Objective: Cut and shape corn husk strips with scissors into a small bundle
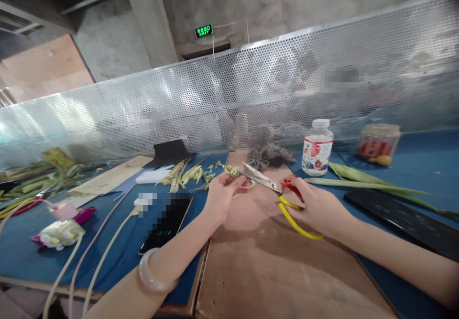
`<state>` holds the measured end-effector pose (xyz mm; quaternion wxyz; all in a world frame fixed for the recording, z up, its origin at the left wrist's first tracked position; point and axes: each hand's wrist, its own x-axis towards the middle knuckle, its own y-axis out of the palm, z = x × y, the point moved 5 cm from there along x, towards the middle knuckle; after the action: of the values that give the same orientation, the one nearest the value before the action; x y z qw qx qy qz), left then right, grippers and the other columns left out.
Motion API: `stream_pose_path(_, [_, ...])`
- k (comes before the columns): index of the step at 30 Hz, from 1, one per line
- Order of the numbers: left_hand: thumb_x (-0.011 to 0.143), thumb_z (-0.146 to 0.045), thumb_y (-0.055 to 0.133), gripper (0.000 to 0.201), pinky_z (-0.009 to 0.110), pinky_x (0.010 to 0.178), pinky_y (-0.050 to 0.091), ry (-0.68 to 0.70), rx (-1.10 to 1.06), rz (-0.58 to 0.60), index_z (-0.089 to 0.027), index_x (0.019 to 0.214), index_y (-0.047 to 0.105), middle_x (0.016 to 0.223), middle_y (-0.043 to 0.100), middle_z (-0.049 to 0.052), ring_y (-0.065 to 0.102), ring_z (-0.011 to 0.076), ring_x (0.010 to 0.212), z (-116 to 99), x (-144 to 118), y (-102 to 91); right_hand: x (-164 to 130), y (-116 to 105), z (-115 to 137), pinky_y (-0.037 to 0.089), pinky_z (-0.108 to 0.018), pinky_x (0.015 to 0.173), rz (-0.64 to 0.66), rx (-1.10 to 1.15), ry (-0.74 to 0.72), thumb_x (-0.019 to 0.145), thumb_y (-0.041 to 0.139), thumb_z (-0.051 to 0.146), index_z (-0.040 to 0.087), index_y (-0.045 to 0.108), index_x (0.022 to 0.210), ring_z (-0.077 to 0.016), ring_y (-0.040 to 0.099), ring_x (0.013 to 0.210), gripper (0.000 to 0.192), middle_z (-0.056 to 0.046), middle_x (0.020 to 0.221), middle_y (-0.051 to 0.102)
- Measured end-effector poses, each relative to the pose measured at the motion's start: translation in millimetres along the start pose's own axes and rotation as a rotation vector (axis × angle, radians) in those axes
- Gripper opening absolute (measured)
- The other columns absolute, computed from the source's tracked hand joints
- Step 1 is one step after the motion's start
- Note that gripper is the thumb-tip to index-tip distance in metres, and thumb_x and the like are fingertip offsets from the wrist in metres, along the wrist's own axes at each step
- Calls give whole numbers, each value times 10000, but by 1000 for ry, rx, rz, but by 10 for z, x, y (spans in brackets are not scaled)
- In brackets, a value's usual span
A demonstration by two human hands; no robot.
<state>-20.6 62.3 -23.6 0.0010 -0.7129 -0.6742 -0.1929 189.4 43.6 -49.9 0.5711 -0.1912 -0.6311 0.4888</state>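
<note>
My right hand is closed around the red and yellow handles of a pair of scissors. The blades are parted and point left, towards my left hand. Between the pinched fingers of that hand is a small pale green plant piece, with a thin stalk end showing below the blades. Whether a blade touches the piece I cannot tell. Left of my left hand, several pale yellow-green leaf pieces and small sprigs lie on the blue surface. A bangle circles my left wrist.
A phone and charger cables lie on the left, with a plug adapter. Grey string is heaped ahead. At right are a labelled bottle, a jar, long green leaves and a black tray-like object. A perforated metal panel stands behind.
</note>
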Motion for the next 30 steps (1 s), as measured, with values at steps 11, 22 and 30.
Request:
stream_pose_path(11, [609,-233,780,208,318,664,562,-8,-22,-7,-106,653,622,692,686,58,664,169,666,-18,-1,19,-9,-24,35,382,-283,508,-29,25,-35,813,507,443,189,485,972,-233,669,675,301,-83,884,680])
stream_pose_path(22, [645,-223,770,178,263,635,561,-62,-90,32,-100,685,648,701,679,49,649,133,653,-4,-29,59,4,-18,20,387,-288,501,9,8,40,804,501,479,187,465,1006,-245,668,631,356,-69,849,684])
stream_pose_path(30, [650,-228,772,180,264,647,556,-80,-120,50,-101,699,653,703,676,43,649,130,652,-9,-41,70,-10,-26,41,382,-279,476,-35,24,13,786,535,440,188,489,976,-230,665,641,319,-73,861,677])
